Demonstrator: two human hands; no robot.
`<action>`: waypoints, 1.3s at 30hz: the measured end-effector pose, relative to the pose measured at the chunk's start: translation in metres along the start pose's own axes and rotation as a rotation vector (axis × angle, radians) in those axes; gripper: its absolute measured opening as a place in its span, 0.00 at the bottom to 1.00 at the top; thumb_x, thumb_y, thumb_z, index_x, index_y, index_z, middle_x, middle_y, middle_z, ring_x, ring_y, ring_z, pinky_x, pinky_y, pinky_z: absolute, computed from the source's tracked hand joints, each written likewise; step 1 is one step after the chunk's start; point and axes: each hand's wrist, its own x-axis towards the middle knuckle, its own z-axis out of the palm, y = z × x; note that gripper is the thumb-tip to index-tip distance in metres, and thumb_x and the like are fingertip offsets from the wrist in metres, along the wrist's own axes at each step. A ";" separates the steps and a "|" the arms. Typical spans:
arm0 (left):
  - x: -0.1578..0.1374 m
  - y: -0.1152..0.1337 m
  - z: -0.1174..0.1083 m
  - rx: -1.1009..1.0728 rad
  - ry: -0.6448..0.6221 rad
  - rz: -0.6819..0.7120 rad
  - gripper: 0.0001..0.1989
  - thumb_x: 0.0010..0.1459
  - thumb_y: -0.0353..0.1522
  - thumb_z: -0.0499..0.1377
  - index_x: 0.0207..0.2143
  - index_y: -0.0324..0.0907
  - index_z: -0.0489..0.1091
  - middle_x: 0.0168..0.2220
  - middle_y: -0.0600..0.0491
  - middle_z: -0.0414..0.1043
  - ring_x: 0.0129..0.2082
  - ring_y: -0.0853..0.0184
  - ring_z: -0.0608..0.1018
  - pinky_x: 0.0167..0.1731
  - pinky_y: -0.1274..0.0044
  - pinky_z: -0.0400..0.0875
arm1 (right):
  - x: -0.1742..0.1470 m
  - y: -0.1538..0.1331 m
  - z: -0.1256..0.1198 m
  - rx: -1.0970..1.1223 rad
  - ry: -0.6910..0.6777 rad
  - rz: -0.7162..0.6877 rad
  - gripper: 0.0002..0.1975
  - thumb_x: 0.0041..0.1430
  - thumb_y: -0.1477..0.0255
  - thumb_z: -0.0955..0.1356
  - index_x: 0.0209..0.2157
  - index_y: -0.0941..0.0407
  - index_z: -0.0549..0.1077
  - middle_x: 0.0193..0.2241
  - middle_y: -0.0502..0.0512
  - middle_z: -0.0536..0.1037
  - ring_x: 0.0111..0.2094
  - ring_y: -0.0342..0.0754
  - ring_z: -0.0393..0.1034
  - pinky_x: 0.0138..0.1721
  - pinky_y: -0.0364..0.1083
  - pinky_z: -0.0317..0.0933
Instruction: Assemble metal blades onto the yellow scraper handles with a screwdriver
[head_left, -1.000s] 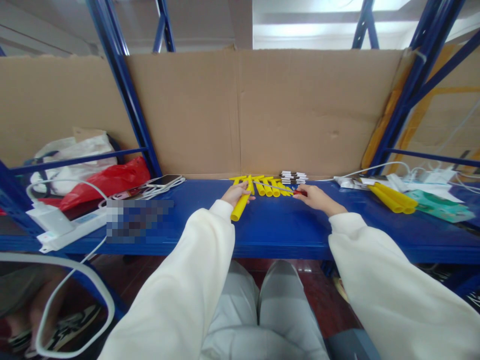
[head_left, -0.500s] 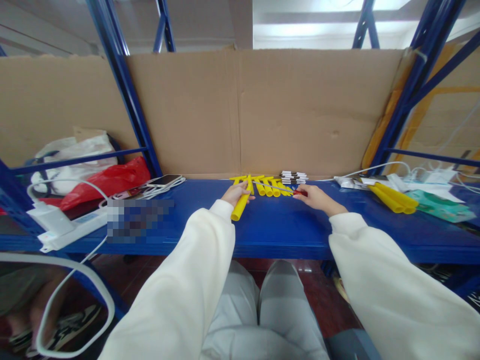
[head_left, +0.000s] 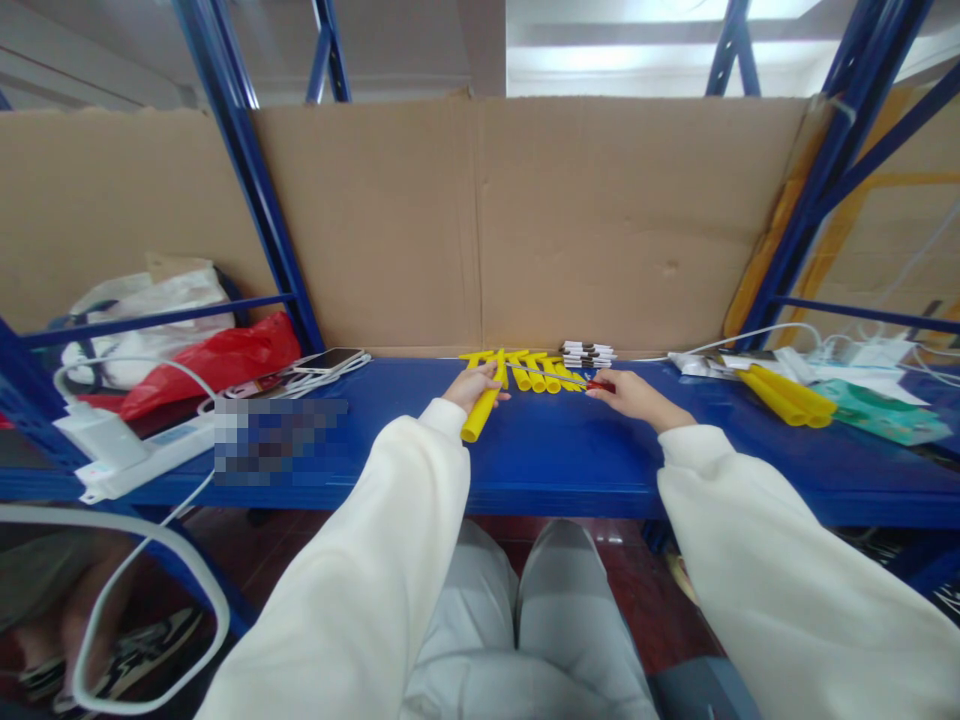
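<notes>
My left hand [head_left: 474, 385] is closed around a tapered yellow tube [head_left: 480, 415], its wide end towards me. Pinched in my right hand [head_left: 621, 393] is a screwdriver [head_left: 556, 377] with a red handle and a long thin metal shaft. The shaft points left, and its tip reaches the upper part of the held tube; whether it touches I cannot tell. Behind the shaft lies a row of several yellow tubes [head_left: 538, 380] of differing sizes on the blue shelf [head_left: 562, 450]. A stack of white and black pieces [head_left: 588, 354] lies behind them.
More yellow tubes [head_left: 787, 395] lie at the right by a green packet [head_left: 881, 410]. A phone [head_left: 330, 360] with white cable and a white power strip [head_left: 150, 455] are at left. Cardboard [head_left: 480, 220] closes the back, between blue posts [head_left: 259, 190]. Another person's legs show lower left.
</notes>
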 end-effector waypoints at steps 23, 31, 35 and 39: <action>-0.007 0.001 0.004 0.213 0.065 0.055 0.38 0.57 0.15 0.57 0.68 0.45 0.64 0.70 0.39 0.59 0.34 0.65 0.84 0.13 0.85 0.68 | -0.004 -0.001 0.000 -0.058 -0.033 -0.009 0.12 0.61 0.62 0.68 0.27 0.52 0.67 0.25 0.54 0.77 0.27 0.49 0.69 0.30 0.45 0.57; -0.007 0.001 0.004 0.201 0.078 0.054 0.40 0.56 0.14 0.57 0.69 0.47 0.63 0.70 0.39 0.58 0.32 0.65 0.85 0.13 0.85 0.68 | -0.001 0.001 0.003 -0.032 -0.020 -0.005 0.10 0.61 0.63 0.67 0.29 0.53 0.70 0.27 0.55 0.79 0.29 0.50 0.72 0.32 0.45 0.59; -0.007 0.001 0.005 0.191 0.078 0.045 0.40 0.56 0.14 0.57 0.69 0.48 0.63 0.68 0.39 0.63 0.31 0.65 0.85 0.12 0.86 0.67 | 0.000 0.004 0.006 -0.025 0.051 0.033 0.06 0.55 0.67 0.71 0.32 0.52 0.70 0.28 0.53 0.79 0.28 0.49 0.71 0.30 0.44 0.58; -0.012 0.003 0.008 0.196 0.092 0.048 0.39 0.56 0.14 0.56 0.68 0.46 0.63 0.69 0.39 0.61 0.29 0.68 0.84 0.11 0.85 0.67 | -0.002 0.004 0.004 -0.057 0.099 0.001 0.08 0.56 0.63 0.71 0.30 0.52 0.71 0.26 0.53 0.79 0.28 0.49 0.71 0.29 0.44 0.57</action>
